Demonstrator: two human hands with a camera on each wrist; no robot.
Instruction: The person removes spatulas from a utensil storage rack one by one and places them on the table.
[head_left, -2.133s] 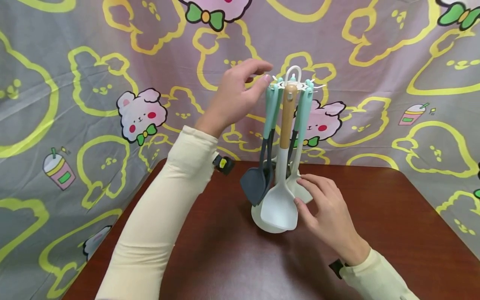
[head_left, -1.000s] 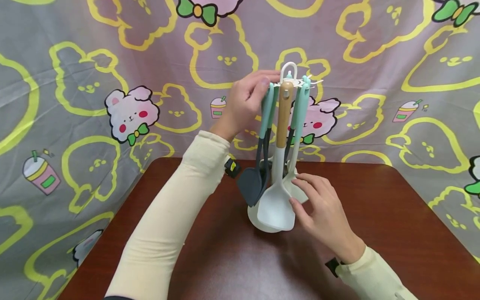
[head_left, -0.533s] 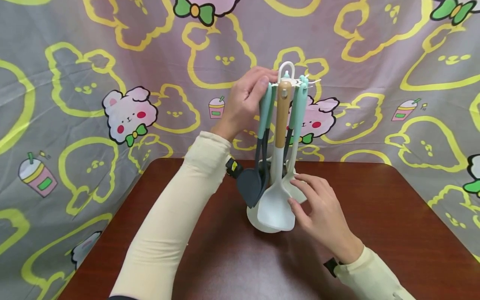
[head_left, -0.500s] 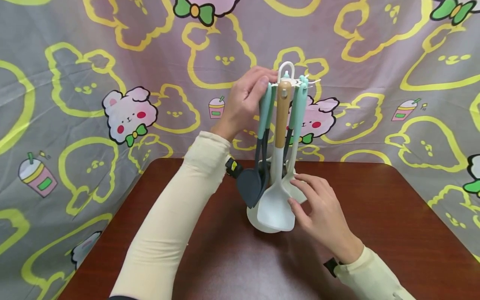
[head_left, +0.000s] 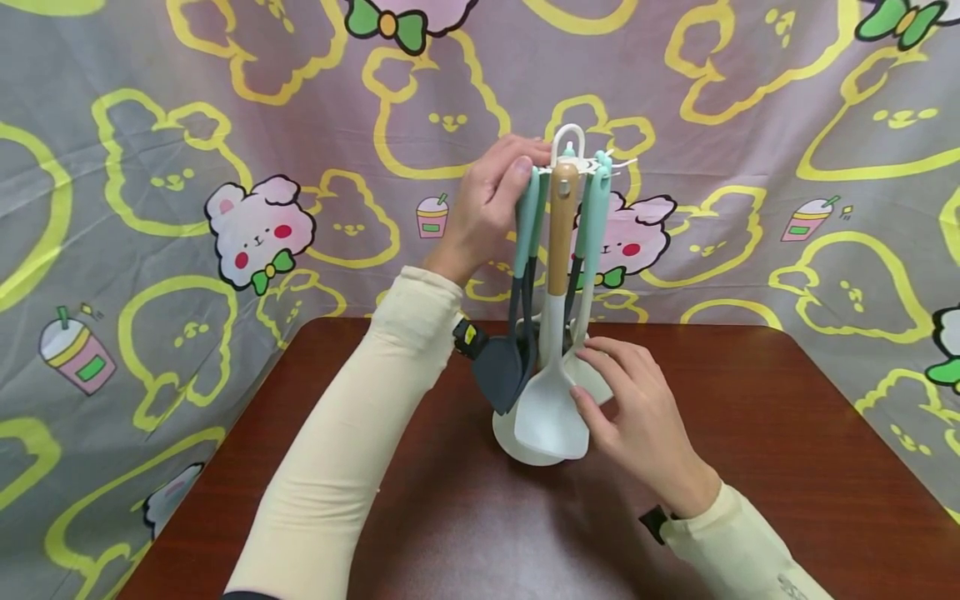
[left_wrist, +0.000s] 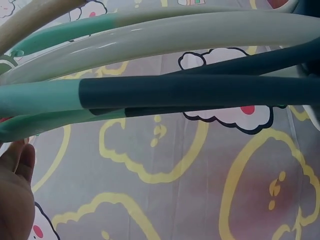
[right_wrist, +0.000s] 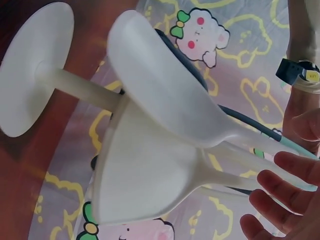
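A white utensil rack [head_left: 567, 143] with a looped top and round base stands on the table, hung with several kitchen utensils. At its top left, my left hand [head_left: 491, 196] grips the rim, fingers reaching over it and thumb by a teal handle [head_left: 527, 221]; the exact finger contact is partly hidden. Frontmost hangs a white spatula [head_left: 553, 412] with a wooden handle. Behind it on the right is another white spatula [right_wrist: 150, 170]. My right hand [head_left: 648, 417] is beside both heads, fingers loosely extended; whether the fingertips touch them is unclear. Dark-headed turners [head_left: 498, 371] hang on the left.
The dark red-brown table [head_left: 750, 433] has its far edge just behind the rack. A patterned cloth [head_left: 322, 100] with yellow outlines and rabbit faces hangs behind and along the sides. Each wrist wears a small black camera [head_left: 468, 337].
My left hand has moved right onto the rack's top from just beside it and settled there. The right hand stays by the white spatulas, shifting only slightly. The head view has turned a little.
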